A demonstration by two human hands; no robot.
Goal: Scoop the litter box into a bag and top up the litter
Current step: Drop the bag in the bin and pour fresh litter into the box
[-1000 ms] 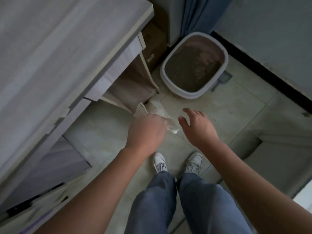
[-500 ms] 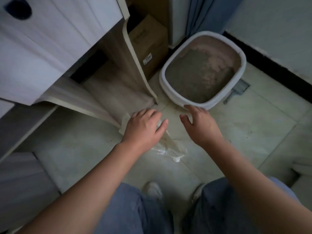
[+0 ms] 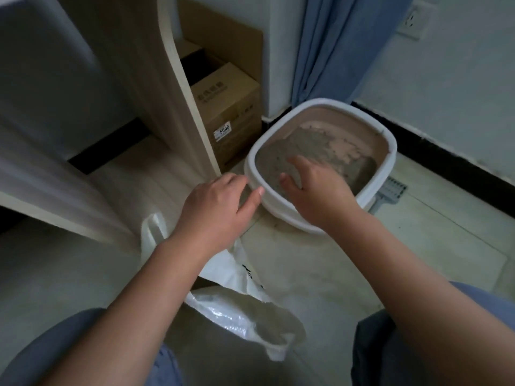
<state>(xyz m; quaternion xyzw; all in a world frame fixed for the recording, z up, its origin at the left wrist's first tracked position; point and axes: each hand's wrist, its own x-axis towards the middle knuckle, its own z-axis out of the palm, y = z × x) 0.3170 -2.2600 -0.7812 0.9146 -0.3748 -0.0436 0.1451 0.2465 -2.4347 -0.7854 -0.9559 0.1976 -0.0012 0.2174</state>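
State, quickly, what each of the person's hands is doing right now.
Left hand: open, fingers relaxed at the litter box rim, holding nothing; the plastic bag lies beneath its wrist.
Right hand: open, fingers spread over the litter, holding nothing.

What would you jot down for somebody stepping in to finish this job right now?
Left hand: open, holding nothing, fingers by the near-left rim of the litter box.
Right hand: open, reaching over the near rim above the litter.
Bag: on the floor by the knees, mouth open.
Scoop: on the floor right of the box, partly hidden behind it.
Done: the bag is out and open.
Left: pick up the scoop, scoop into the bag, top up the litter; part of the box bottom shows bare.
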